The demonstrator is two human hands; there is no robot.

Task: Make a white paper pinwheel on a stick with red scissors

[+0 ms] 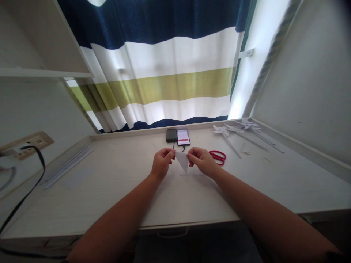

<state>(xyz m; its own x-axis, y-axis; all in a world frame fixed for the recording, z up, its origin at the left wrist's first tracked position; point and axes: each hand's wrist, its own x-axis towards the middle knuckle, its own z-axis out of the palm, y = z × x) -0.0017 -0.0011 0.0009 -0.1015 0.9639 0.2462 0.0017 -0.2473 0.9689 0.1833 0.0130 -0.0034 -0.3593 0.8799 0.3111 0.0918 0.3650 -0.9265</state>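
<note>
Left hand [163, 161] is pinching white paper's [182, 160] left corner | right hand [202, 159] is pinching its right corner | paper is tapering nearward between them over desk [117, 175] | red scissors [220, 158] are lying right

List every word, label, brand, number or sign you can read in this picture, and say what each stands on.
No text can be read here.
Smartphone screen: faint marks on a pale page and a red bar, too small and blurred to read.
Dark power bank beside it: no marking can be made out.
White paper between the left hand and right hand: no writing visible.
</note>
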